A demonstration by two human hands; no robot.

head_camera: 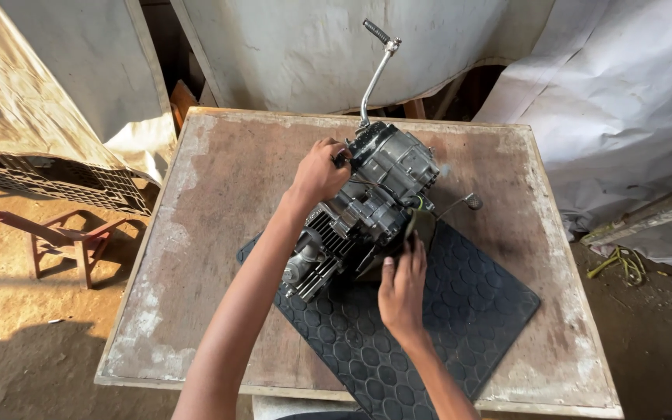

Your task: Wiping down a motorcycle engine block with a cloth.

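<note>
Grey finned metal engine (pixel 367 210) gripped by both hands.

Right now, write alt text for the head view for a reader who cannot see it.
Two bare hands grip a grey metal motorcycle engine resting on a black hexagon-patterned rubber mat atop a worn wooden table. The left hand holds the engine's upper side; the right hand holds its near side. A chrome kick lever sticks up behind.

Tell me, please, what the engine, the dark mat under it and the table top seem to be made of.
Engine: probably cast metal, dull grey, with cooling fins and a shiny lever.
Mat: looks like black rubber, matte, with a moulded hexagon pattern.
Table top: seemingly a wooden board, brown and worn, pale patches along its edges.
</note>
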